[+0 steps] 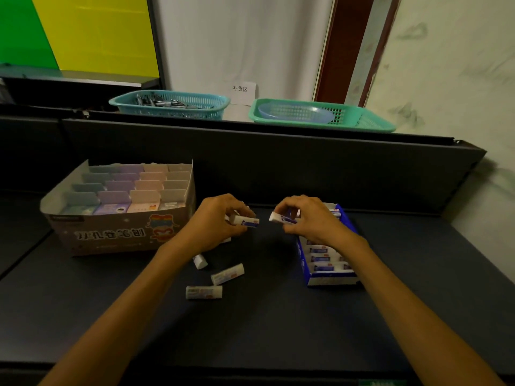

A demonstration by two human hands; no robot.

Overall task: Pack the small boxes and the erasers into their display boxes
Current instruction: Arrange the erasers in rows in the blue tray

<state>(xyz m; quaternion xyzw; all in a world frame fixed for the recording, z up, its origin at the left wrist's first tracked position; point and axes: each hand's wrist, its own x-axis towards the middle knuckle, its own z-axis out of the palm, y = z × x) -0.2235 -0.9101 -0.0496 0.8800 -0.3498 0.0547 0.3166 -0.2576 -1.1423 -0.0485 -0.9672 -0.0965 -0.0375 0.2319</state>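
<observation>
Above the middle of the dark counter (pixel 278 316), the left hand (pixel 220 221) pinches one eraser (pixel 245 220) and the right hand (pixel 309 218) pinches another (pixel 278 217). Three loose erasers (pixel 227 273) lie beneath the left hand, between the small-box display box (pixel 117 235) at the left edge and the blue eraser box (pixel 328 281) on the right.

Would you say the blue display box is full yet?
Not full: the blue display box holds rows of erasers, yet three erasers lie outside.

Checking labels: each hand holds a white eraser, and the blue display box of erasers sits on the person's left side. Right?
Not quite. The head view shows the blue display box on the person's right, beside the right hand. The rest holds: left hand and right hand each hold a white eraser.
</observation>
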